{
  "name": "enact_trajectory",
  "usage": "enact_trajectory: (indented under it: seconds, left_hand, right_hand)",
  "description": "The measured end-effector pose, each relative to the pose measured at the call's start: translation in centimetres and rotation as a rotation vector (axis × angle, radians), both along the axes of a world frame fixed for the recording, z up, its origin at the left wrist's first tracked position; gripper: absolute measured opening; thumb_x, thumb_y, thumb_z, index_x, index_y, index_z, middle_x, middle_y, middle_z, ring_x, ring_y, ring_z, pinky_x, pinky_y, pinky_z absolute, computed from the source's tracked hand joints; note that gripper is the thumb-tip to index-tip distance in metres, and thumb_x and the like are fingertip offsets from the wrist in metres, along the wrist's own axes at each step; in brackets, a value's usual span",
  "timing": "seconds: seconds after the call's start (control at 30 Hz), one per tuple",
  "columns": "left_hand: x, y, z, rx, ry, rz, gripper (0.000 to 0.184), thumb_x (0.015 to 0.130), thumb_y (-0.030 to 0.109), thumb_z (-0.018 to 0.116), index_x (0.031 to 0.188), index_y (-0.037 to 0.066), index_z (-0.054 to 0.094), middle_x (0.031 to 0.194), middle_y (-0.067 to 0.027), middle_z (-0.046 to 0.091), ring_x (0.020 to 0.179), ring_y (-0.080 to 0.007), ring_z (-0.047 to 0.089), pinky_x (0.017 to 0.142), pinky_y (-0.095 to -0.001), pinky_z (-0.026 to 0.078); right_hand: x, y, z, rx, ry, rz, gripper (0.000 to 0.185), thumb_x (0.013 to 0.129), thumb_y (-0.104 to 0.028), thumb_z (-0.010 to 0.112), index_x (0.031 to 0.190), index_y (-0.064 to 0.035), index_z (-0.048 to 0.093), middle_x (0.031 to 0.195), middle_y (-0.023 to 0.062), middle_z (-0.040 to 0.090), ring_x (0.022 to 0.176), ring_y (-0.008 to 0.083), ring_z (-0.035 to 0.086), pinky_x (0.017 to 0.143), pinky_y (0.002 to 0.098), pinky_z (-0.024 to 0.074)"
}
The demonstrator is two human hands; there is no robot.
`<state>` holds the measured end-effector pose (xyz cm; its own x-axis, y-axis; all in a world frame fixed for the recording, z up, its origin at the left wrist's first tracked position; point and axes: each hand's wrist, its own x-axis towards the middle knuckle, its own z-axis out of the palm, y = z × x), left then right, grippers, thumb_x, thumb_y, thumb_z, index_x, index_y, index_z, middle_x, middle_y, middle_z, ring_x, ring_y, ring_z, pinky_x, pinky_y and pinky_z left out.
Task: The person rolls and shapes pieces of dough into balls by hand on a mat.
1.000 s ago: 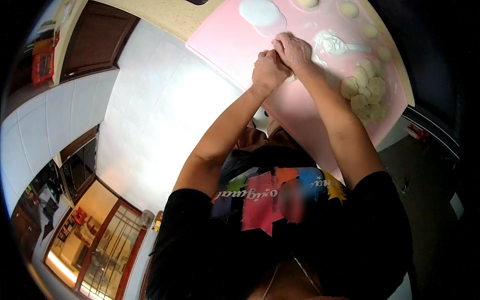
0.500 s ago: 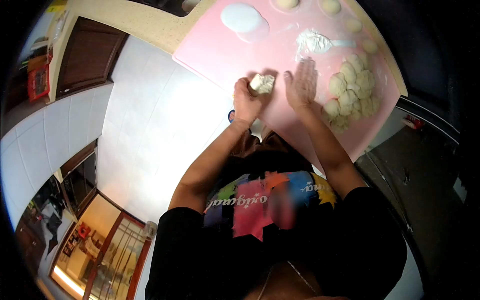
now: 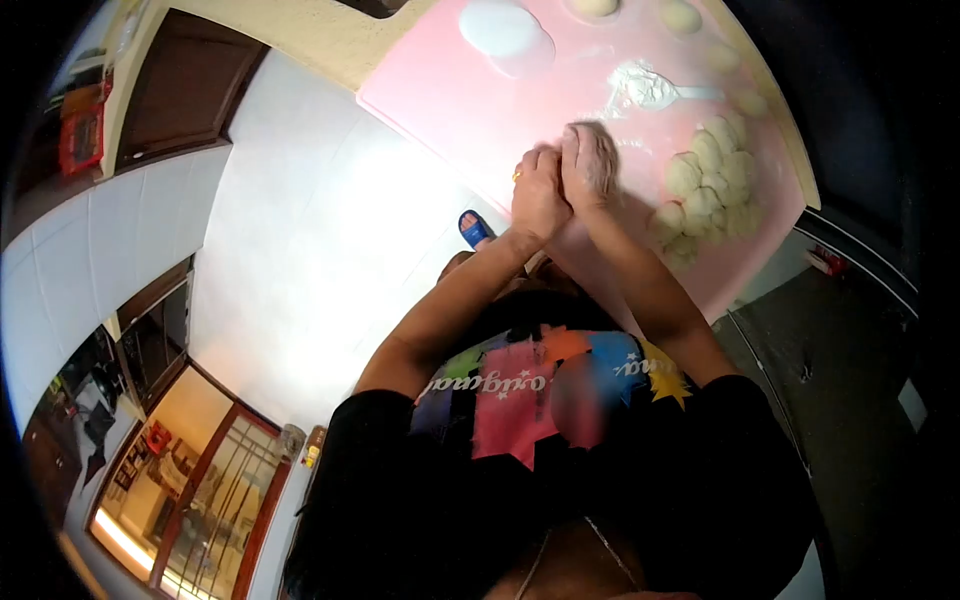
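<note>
My left hand (image 3: 540,195) and my right hand (image 3: 588,168) are pressed together above the near side of a pink mat (image 3: 450,110). The fingers of both are closed around the spot where a piece of dough was held, and the dough itself is hidden by them. A white spoon heaped with flour (image 3: 645,88) lies just beyond my right hand. To its right sits a pile of pale dough lumps (image 3: 715,175), touching one another.
A white round disc (image 3: 498,28) lies at the mat's far left. Several dough balls (image 3: 680,15) line its far right edge. A dark surface (image 3: 850,370) borders the right side. Below the mat's left edge are white floor tiles (image 3: 310,220) and a foot in a blue slipper (image 3: 474,230).
My left hand has moved right with the piece of dough, and my right hand, flat and spread before, has closed in against it. The dough is now out of sight.
</note>
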<state>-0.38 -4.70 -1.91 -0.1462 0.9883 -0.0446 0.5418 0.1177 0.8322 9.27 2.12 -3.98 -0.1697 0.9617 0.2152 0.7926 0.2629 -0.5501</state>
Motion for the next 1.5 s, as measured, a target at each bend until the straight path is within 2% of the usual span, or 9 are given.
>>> enact_trajectory:
  seconds: [0.33,0.4,0.43,0.63,1.0,1.13,1.17,1.2,1.5]
  left_hand:
    - [-4.2,7.5,3.6,-0.391,-0.096,-0.110,0.046,0.077,0.012,0.072,0.120,0.001,0.058,0.122,-0.0200,0.058,0.122,-0.0367,0.052,0.101,-0.0454,0.048]
    - [-2.2,6.5,1.5,-0.268,-0.115,0.005,0.036,0.078,0.012,0.068,0.111,0.002,0.060,0.120,-0.0202,0.059,0.119,-0.0382,0.053,0.101,-0.0454,0.047]
    - [-1.5,5.7,1.4,-0.203,-0.048,-0.004,0.045,0.073,0.011,0.074,0.114,0.000,0.057,0.116,-0.0205,0.057,0.114,-0.0383,0.053,0.099,-0.0458,0.048]
    - [0.4,-1.5,2.2,-0.063,0.037,-0.040,0.064,0.071,0.009,0.079,0.128,0.001,0.050,0.116,-0.0233,0.053,0.113,-0.0420,0.049,0.097,-0.0502,0.048]
    - [-3.1,7.6,2.7,-0.461,-0.096,0.011,0.055,0.072,0.028,0.083,0.119,0.007,0.064,0.123,-0.0198,0.061,0.111,-0.0356,0.061,0.095,-0.0432,0.052]
    - [-0.4,4.4,4.0,-0.369,-0.007,0.075,0.060,0.072,0.014,0.080,0.127,0.005,0.057,0.136,-0.0242,0.048,0.119,-0.0389,0.057,0.097,-0.0447,0.053]
    - [0.2,3.0,3.7,-0.345,0.009,0.049,0.063,0.073,0.007,0.077,0.131,0.005,0.054,0.135,-0.0277,0.046,0.121,-0.0422,0.053,0.097,-0.0454,0.052]
    - [0.6,1.4,2.9,-0.345,0.008,0.047,0.063,0.073,0.007,0.077,0.131,0.005,0.054,0.135,-0.0277,0.046,0.121,-0.0422,0.053,0.097,-0.0454,0.052]
    - [-3.6,3.8,1.0,-0.202,-0.065,-0.023,0.075,0.071,0.018,0.083,0.139,0.009,0.051,0.131,-0.0187,0.055,0.124,-0.0395,0.050,0.103,-0.0475,0.048]
  right_hand:
    - [-0.9,9.0,0.6,-0.013,-0.146,0.320,0.020,0.096,-0.028,0.056,0.099,-0.0109,0.066,0.094,0.0135,0.069,0.092,0.0289,0.067,0.080,0.0404,0.0524]
    - [-0.1,10.2,-2.5,-0.140,0.084,0.301,0.031,0.099,-0.033,0.050,0.101,-0.0074,0.067,0.091,0.0150,0.069,0.089,0.0283,0.068,0.079,0.0374,0.0524]
    - [0.1,9.1,-1.5,-0.822,0.745,0.052,0.042,0.100,-0.037,0.043,0.102,-0.0030,0.067,0.084,0.0154,0.066,0.084,0.0297,0.066,0.079,0.0393,0.0511]
    - [1.7,-0.5,-1.2,0.338,0.037,0.153,0.021,0.090,-0.015,0.061,0.107,-0.0029,0.060,0.105,0.0182,0.064,0.099,0.0356,0.061,0.081,0.0460,0.0487]
    - [-1.4,9.4,1.6,-0.120,-0.299,0.299,0.028,0.097,-0.038,0.057,0.098,-0.0112,0.065,0.093,0.0102,0.069,0.088,0.0299,0.067,0.076,0.0409,0.0526]
    - [-1.5,6.3,3.4,-0.517,0.421,-0.052,0.043,0.100,-0.040,0.050,0.101,0.0007,0.063,0.089,0.0169,0.064,0.079,0.0352,0.061,0.072,0.0437,0.0507]
    - [-2.0,4.3,4.5,-0.503,0.621,-0.193,0.044,0.101,-0.038,0.049,0.102,0.0039,0.062,0.088,0.0183,0.061,0.076,0.0360,0.058,0.071,0.0441,0.0498]
    - [-0.4,2.4,-0.6,-0.005,0.119,-0.089,0.035,0.100,-0.030,0.049,0.107,0.0014,0.061,0.093,0.0174,0.060,0.085,0.0358,0.059,0.078,0.0450,0.0487]
    - [-1.2,6.1,-1.3,0.133,-0.206,0.069,0.022,0.096,-0.031,0.057,0.106,-0.0129,0.064,0.107,0.0095,0.069,0.107,0.0297,0.061,0.095,0.0463,0.0422]
